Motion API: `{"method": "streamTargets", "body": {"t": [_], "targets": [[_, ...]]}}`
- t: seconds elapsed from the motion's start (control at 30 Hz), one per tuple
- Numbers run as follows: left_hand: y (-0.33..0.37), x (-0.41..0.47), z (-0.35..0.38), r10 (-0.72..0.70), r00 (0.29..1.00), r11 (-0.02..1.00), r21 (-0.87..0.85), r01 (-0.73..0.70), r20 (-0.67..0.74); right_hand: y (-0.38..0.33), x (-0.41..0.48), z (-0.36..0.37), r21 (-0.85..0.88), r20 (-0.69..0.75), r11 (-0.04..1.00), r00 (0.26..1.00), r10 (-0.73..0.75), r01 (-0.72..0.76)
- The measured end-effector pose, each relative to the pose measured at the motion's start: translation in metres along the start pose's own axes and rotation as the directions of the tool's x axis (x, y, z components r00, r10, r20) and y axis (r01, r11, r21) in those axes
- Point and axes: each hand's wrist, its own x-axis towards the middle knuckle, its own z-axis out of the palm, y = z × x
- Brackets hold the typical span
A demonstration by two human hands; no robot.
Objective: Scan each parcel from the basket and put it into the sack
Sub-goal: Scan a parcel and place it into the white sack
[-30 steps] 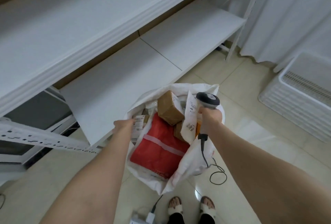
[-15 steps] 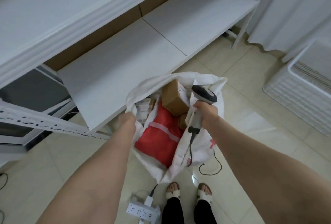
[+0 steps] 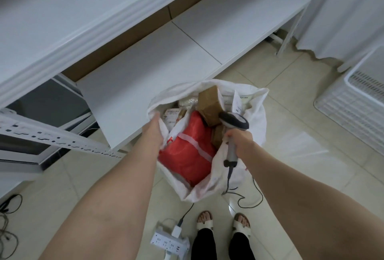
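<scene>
– What's nearest?

– A power strip (image 3: pixel 169 242) on the floor, then the two hands, apart at either side of the sack (image 3: pixel 258 110).

– What has changed?

– A second ago the left hand (image 3: pixel 154 123) only reached the near rim. Now its fingers are curled over the cloth and the mouth is drawn up tighter. The right hand (image 3: pixel 241 140) stays wrapped round the scanner (image 3: pixel 233 122). Whether it also pinches the rim, I can't tell.

– And the parcels?

– In the sack: a red parcel (image 3: pixel 187 153) in front and a box (image 3: pixel 208 104) behind it.

– So?

– I'd judge this parcel is bagged and the sack is being tidied or gathered.

– Beyond that?

– The shelf (image 3: pixel 162 60), and the basket (image 3: pixel 357 104) well off to the right. Only its corner shows, so I can't say if any are left.
</scene>
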Motion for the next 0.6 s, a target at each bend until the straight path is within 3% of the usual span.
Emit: {"method": "streamTargets", "body": {"t": [0.1, 0.23, 0.33, 0.47, 0.6], "targets": [[-0.028, 0.003, -0.013, -0.095, 0.979, 0.985, 0.162, 0.066, 0.180, -0.017, -0.002, 0.001, 0.102, -0.043, 0.994, 0.998, -0.045, 0.050], [-0.051, 0.002, -0.036, -0.220, 0.961, 0.876, 0.467, 0.119, 0.167, -0.020, -0.002, -0.004, 0.214, -0.055, 0.976, 0.998, -0.028, 0.039], [-0.062, 0.000, -0.042, -0.196, 0.968, 0.745, 0.665, 0.043, 0.156, -0.013, -0.004, -0.005, 0.243, -0.039, 0.969, 0.999, -0.034, 0.043], [-0.055, -0.010, -0.030, -0.105, 0.986, 0.817, 0.577, 0.011, 0.130, -0.005, -0.009, -0.007, 0.104, 0.077, 0.995, 0.997, -0.006, -0.002], [-0.045, 0.008, -0.022, -0.103, 0.974, 0.978, 0.198, 0.062, 0.203, 0.007, -0.012, -0.012, -0.059, 0.152, 0.997, 0.987, 0.053, -0.044]]}}
